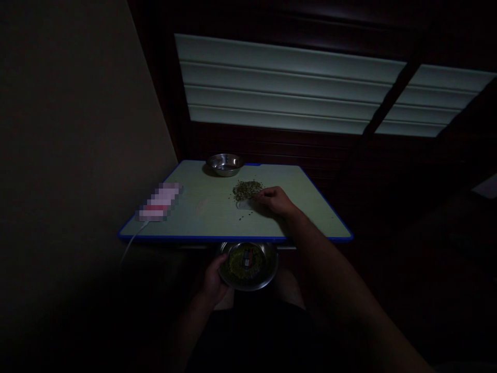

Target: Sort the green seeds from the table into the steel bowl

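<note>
My left hand (215,282) grips the left rim of a steel bowl (267,280), held low in front of the table edge. Inside lies a layer of small greenish grains (236,261), with a small dark object bearing a pale label (247,258) among them. On the tabletop, my right hand (274,200) has its fingers pinched together at the right side of a loose pile of greenish-brown grains (247,189). A pale, translucent flat piece (243,205) lies against the pile's near side, close to my fingertips; whether they hold it is too dark to tell.
A second steel bowl (225,166) stands at the back of the blue-edged table (209,223). At the left edge lies a blurred-out pink item (159,202) with a white cable (132,243). A wall rises on the left, and dark panels with pale slats (287,88) stand behind.
</note>
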`<control>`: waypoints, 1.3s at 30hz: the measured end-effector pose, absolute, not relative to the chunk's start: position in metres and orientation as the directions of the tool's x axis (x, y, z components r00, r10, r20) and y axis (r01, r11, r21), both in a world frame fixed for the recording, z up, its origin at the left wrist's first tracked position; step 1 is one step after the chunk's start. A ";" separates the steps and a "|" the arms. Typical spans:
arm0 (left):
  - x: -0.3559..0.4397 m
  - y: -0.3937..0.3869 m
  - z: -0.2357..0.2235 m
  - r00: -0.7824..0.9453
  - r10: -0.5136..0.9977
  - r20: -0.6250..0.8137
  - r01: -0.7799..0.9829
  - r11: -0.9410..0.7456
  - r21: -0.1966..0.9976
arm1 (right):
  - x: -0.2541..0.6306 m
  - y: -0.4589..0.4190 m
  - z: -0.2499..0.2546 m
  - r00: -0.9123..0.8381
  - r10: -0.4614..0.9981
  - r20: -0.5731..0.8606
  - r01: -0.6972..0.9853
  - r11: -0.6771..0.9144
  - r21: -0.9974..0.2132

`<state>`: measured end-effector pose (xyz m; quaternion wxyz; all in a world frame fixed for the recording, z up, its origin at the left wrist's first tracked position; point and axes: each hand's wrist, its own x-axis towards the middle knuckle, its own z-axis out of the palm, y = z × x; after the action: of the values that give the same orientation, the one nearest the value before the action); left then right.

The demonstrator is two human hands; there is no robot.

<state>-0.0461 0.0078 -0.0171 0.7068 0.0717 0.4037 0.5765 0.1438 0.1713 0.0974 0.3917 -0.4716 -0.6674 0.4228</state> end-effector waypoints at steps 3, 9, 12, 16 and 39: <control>-0.046 0.008 -0.017 0.001 0.875 -0.485 -0.762 0.315 0.566 | 0.145 0.172 0.095 -0.210 0.969 0.128 0.333 0.195 -0.923; -0.045 0.007 -0.015 0.005 0.877 -0.481 -0.763 0.314 0.564 | 0.146 0.174 0.090 -0.261 0.956 0.136 0.415 0.238 -0.878; -0.044 0.008 -0.015 0.000 0.886 -0.464 -0.779 0.291 0.555 | 0.145 0.174 0.089 -0.314 0.941 0.122 0.423 0.254 -0.870; -0.044 0.008 -0.014 -0.022 0.888 -0.460 -0.799 0.261 0.542 | 0.140 0.169 0.091 -0.371 0.925 0.079 0.408 0.239 -0.881; -0.042 0.009 -0.011 -0.061 0.878 -0.474 -0.823 0.224 0.521 | 0.122 0.124 0.112 -0.563 0.811 -0.158 0.369 0.076 -0.926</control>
<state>-0.0423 0.0086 -0.0106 0.6842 0.0363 0.3793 0.6218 0.1219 0.1236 0.1123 0.2067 -0.4193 -0.7036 0.5351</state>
